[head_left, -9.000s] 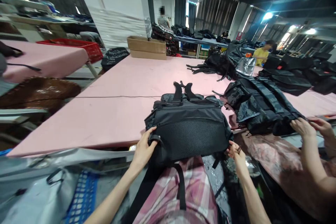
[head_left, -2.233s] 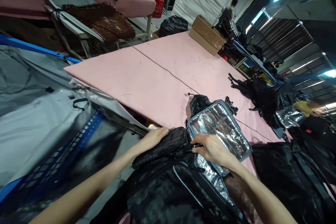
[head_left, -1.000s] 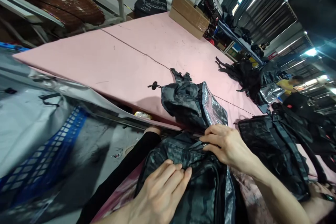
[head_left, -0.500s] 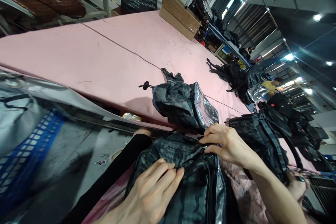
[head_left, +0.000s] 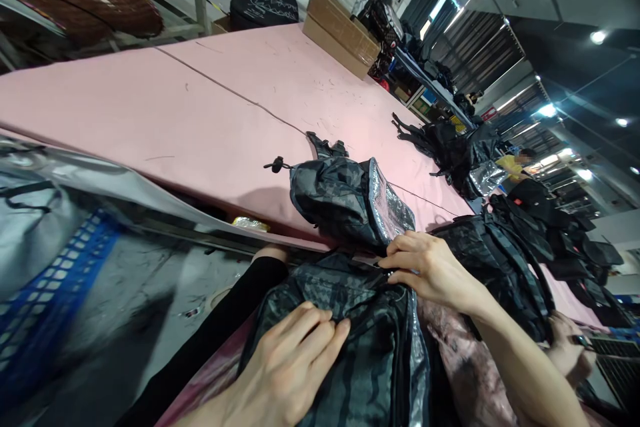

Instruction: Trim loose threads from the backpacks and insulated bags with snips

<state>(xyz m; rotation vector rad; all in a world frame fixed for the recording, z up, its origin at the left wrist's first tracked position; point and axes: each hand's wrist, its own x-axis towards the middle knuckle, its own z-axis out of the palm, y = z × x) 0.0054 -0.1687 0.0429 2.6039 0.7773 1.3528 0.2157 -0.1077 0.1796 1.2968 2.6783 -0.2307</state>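
A dark camouflage backpack (head_left: 367,353) with a silver lining along its right side rests on my lap against the table edge. My left hand (head_left: 295,353) is closed on the fabric of its front, fingertips pressed together beside a fold. At the upper right corner of the same backpack, my right hand (head_left: 425,267) pinches the edge near the zipper; what lies between those fingertips is partly hidden. Just beyond my right hand, a second camouflage bag (head_left: 333,197) lies on the table with its silver lining showing.
The pink table (head_left: 210,113) carries a cardboard box (head_left: 340,30) at the far end and black bags (head_left: 445,143) to the right. Another person's hand (head_left: 570,343) touches a dark backpack (head_left: 493,267) on my right. A blue crate (head_left: 65,273) stands low on the left.
My right hand has shifted slightly left and up along the backpack's edge. My left hand stays put. At the right, the other person's hand and the dark backpack have moved a little.
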